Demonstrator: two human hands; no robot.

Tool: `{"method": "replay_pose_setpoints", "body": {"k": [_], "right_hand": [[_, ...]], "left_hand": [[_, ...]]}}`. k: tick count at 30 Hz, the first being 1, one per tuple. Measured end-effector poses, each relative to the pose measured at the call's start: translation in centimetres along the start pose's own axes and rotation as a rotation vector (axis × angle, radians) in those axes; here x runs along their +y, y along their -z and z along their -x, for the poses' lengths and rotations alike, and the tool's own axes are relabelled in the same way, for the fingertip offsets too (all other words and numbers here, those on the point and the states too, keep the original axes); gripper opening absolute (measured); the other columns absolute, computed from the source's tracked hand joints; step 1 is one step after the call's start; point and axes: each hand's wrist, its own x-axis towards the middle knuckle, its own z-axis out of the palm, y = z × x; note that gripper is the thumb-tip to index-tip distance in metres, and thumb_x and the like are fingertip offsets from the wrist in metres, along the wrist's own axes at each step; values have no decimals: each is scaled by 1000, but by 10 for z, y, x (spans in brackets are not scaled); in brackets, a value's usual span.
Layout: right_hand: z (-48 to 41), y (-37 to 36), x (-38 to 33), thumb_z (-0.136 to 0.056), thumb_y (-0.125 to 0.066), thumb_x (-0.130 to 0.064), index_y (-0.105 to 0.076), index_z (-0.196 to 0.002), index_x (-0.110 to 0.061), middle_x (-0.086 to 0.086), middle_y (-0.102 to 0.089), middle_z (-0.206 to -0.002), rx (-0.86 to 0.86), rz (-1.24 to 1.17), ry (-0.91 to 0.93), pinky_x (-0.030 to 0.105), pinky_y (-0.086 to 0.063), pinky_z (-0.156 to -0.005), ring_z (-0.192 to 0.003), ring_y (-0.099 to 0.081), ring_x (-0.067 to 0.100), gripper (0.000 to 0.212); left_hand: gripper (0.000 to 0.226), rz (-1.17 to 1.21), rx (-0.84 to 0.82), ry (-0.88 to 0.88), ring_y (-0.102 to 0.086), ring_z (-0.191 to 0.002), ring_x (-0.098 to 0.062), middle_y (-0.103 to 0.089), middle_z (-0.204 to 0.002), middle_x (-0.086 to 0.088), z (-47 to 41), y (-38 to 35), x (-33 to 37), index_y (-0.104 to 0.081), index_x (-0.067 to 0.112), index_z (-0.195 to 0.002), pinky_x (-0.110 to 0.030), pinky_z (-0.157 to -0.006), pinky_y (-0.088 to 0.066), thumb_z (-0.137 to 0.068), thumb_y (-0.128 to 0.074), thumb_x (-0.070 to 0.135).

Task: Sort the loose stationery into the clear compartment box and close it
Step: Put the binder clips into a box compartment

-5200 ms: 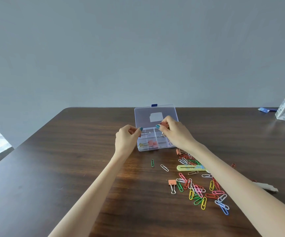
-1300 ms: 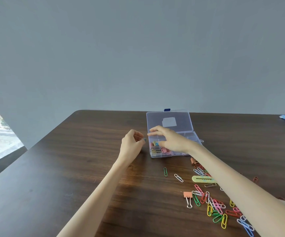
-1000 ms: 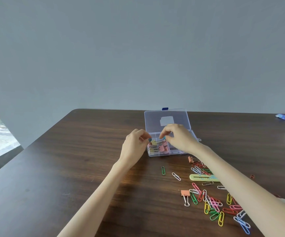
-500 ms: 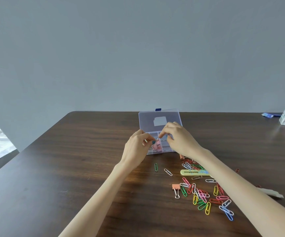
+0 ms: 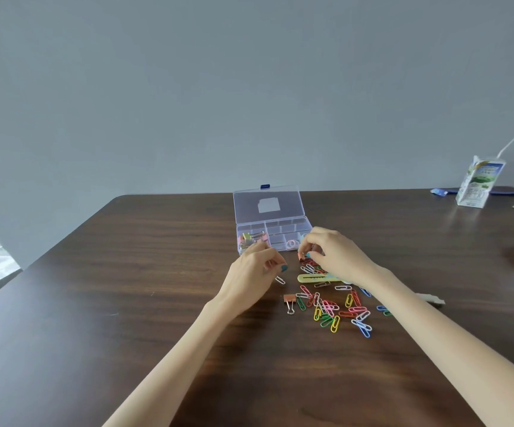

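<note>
While clear box (image 5: 249, 208) lies open: one, beyond both hands.
Right hand (image 5: 335, 255): pinching one orange clip (image 5: 301, 257).
Left hand (image 5: 255, 274): fingers curled, grip unclear.
Paper clips (image 5: 329, 309): heap by right wrist, uncountable.
Loose binder clip (image 5: 289, 300): one, near left hand.

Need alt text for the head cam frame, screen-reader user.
Two bare hands work over a dark wooden table before an open clear compartment box: the right hand pinches a small orange binder clip beside scattered coloured paper clips, and the left hand hovers with fingers curled. Binder clips lie in the box's left compartment.
</note>
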Motion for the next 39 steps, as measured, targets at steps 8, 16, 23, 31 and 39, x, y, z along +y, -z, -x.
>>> {"method": "replay_pose_setpoints", "body": {"k": [8,16,23,31,39], "right_hand": [[0,-13,-8,-91,-60,-16,-67,-97,-20,-4,-59,-107,-4,78,23,18,-34,-59,-78,-55,9,10],[-3,-15,-8,-90,-57,-5,-65,-99,-15,0,-60,-105,11,6,-34,16,-36,-64,-80,-52,7,16],[-2,-3,-10,-89,-56,1,-72,-103,-10,5,-60,-116,-86,18,-31,23,-43,-75,-87,-54,10,24],[4,2,-12,-86,-53,8,-71,-102,-11,5,-64,-114,-112,103,13,26,-48,-72,-91,-62,17,31],[1,10,-16,-86,-63,-7,-58,-92,-16,-2,-58,-99,41,-200,22,23,-46,-67,-76,-58,10,12]], "left_hand": [[31,137,-103,-59,-56,-83,-10,-59,-93,16,19,3,3,-65,36,-90,-34,-74,-52,-82,-58,6],[40,186,-321,-136,-50,-98,-9,-54,-101,12,34,11,1,-68,40,-107,-29,-84,-49,-83,-62,10],[38,83,-338,-135,-53,-86,-6,-53,-98,16,31,9,5,-67,41,-104,-36,-81,-51,-87,-62,7],[28,137,-293,-101,-57,-82,-6,-55,-97,14,26,5,3,-66,38,-94,-30,-75,-52,-86,-67,11],[25,172,-124,-22,-56,-80,1,-68,-95,8,13,8,1,-66,17,-98,-5,-69,-39,-85,-62,-3]]}}
